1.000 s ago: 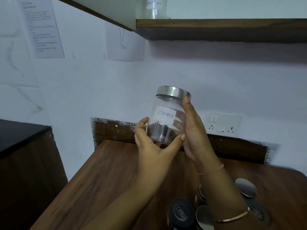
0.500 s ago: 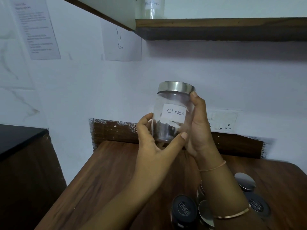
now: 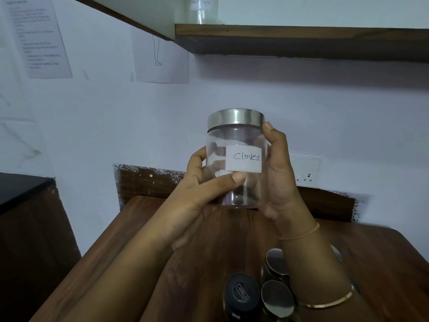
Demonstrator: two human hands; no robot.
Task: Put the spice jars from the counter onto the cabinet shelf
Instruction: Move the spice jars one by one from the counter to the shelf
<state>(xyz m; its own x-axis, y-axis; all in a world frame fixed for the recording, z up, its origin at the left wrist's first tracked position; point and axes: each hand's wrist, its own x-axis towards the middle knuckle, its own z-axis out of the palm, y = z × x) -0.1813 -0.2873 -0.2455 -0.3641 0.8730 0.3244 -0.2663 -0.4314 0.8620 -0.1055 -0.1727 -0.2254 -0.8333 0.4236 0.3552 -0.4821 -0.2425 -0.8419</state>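
**Cloves jar mid-lift, shelf above**

Above the counter (image 3: 190,231), held in mid-air w/ both hands: cloves jar (image 3: 236,159), upright, paper label reading "Cloves" facing the camera. Left hand (image 3: 204,189) wraps the lower left side, thumb across the front just under the label. Right hand (image 3: 278,173) cups the right side, thumb tip up near the lid edge. Both grips closed round the jar; neither touches the lid top.

Shelf (image 3: 301,31) sits well above the jar, wood front edge. One jar already on it at the left end, black pepper jar (image 3: 200,9), label only partly legible.

Approach (my judgement): keep jar vertical, raise it clear of the shelf lip before pushing in, set down to the right of the pepper jar w/ a gap. Carry the weight on the body, not the lid.

Materials: jar body clear, smooth, cylindrical, prob. slippery, so the two-hand hold makes sense. Lid (image 3: 235,119) brushed metal, flat. Contents hard to make out.

Remaining jars (image 3: 262,291) cluster on the counter, lower right: round metal lids, one dark cap.
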